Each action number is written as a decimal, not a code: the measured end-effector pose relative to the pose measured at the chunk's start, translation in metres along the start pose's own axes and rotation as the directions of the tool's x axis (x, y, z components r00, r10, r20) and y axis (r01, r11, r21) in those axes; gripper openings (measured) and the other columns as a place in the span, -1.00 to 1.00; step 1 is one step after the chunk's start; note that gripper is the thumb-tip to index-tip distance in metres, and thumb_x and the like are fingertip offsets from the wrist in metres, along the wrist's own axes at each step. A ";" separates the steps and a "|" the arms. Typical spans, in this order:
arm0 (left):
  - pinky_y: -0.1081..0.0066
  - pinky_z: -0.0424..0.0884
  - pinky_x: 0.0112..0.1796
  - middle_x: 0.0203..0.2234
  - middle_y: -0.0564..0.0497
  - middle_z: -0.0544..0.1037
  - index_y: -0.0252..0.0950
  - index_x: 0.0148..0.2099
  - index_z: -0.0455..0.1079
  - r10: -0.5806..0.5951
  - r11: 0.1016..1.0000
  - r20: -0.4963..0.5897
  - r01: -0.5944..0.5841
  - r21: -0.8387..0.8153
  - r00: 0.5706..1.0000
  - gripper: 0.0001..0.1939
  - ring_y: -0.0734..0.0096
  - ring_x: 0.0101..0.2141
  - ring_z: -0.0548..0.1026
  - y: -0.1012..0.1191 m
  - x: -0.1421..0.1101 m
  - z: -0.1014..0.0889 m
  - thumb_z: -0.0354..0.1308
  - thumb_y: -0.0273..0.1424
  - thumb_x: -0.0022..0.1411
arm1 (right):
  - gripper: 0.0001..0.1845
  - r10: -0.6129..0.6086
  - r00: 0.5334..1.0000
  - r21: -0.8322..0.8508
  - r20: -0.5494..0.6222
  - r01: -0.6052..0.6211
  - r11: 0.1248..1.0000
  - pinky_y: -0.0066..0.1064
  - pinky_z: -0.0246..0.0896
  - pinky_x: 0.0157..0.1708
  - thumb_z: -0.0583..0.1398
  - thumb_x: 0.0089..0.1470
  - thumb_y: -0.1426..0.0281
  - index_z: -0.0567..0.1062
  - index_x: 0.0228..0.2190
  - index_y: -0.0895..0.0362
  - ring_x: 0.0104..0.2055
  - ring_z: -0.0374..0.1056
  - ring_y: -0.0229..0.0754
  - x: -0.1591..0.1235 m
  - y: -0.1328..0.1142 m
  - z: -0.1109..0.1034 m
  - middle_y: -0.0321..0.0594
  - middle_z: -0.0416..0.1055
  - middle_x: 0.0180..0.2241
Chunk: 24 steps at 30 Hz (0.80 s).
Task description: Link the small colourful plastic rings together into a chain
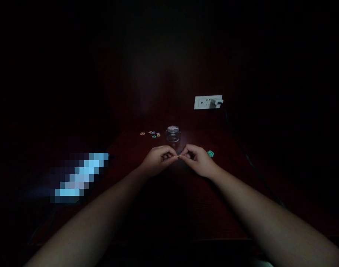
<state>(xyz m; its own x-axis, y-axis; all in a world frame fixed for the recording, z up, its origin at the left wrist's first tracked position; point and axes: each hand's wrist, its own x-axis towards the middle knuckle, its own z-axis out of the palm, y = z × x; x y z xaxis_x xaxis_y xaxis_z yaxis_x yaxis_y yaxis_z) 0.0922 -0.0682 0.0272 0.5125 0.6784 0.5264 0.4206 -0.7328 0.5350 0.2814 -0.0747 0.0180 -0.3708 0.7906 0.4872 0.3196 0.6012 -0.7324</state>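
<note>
Over the middle of the dark red table, my left hand (pixel 161 158) and my right hand (pixel 196 158) meet fingertip to fingertip. Both pinch a small yellow hair tie (pixel 178 156), stretched in a short line between them. Just behind them stands a clear glass jar (pixel 173 135) with a patterned lid on top. Several small coloured hair ties (pixel 154 137) lie loose to the left of the jar. A green cluster of bands (pixel 211 153) rests on the table beside my right hand; its exact form is hard to make out.
The room is very dark. A bright, blurred-out screen (pixel 82 178) sits at the left. On the back wall is a white socket plate (pixel 204 102) with a plug (pixel 218 102) in it. A dark cable (pixel 250 163) runs down the table's right side.
</note>
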 end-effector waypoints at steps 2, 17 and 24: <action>0.55 0.29 -0.46 -0.49 0.03 0.44 -0.34 -0.34 0.39 -0.016 1.000 0.004 0.016 -0.008 1.000 -0.86 0.56 -0.49 0.35 -0.001 0.000 -0.001 0.09 -0.36 0.12 | -0.84 -0.023 1.000 -0.024 -0.014 0.023 0.999 -0.50 -0.03 -0.55 0.15 -0.04 0.35 0.37 -0.54 0.19 -0.56 0.06 -0.35 0.001 0.002 -0.002 -0.35 0.18 -0.61; 0.55 0.29 -0.47 -0.52 0.03 0.45 -0.35 -0.36 0.41 -0.092 0.995 -0.017 0.092 -0.028 0.996 -0.84 0.55 -0.50 0.35 -0.005 -0.002 -0.006 0.12 -0.34 0.09 | -0.87 -0.034 0.999 -0.047 0.004 0.034 0.998 -0.50 -0.03 -0.55 0.14 -0.03 0.38 0.38 -0.52 0.19 -0.55 0.07 -0.35 0.001 0.001 -0.003 -0.33 0.19 -0.59; 0.56 0.31 -0.55 -0.58 0.00 0.49 -0.37 -0.32 0.35 -0.243 0.961 -0.084 0.228 -0.155 0.966 -0.76 0.54 -0.57 0.41 -0.010 -0.003 -0.008 0.08 -0.27 0.12 | -0.89 0.022 0.999 -0.030 -0.035 -0.023 0.999 -0.51 -0.03 -0.56 0.13 -0.04 0.38 0.37 -0.50 0.18 -0.57 0.05 -0.36 0.002 0.006 -0.004 -0.35 0.20 -0.61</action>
<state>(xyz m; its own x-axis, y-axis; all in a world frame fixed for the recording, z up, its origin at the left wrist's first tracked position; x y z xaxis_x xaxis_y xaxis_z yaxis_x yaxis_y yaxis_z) 0.0810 -0.0626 0.0256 0.3299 0.8381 0.4344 0.4050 -0.5414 0.7368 0.2859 -0.0687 0.0165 -0.3325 0.8072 0.4876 0.3544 0.5861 -0.7286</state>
